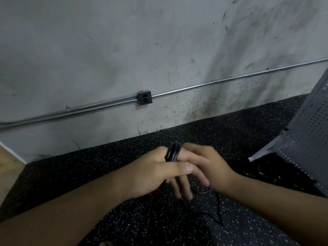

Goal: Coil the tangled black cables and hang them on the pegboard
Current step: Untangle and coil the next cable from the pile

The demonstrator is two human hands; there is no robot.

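Observation:
A black cable (173, 151) lies in several turns around the fingers of my left hand (152, 172), near the middle of the view above the speckled floor. My left thumb stretches across to the right under the turns. My right hand (207, 167) lies against the left hand's fingers from the right, blurred, its fingers pointing down-left; whether it holds the cable is hidden. A loose length of the black cable (219, 208) trails down over the floor below my right wrist. The grey pegboard (305, 132) leans at the right edge.
A black speckled rubber floor (124, 219) runs up to a stained concrete wall (159, 41). A metal conduit with an outlet box (144, 98) crosses the wall low down. More dark cables (266, 173) lie at the pegboard's foot. Wooden flooring (8, 162) shows at far left.

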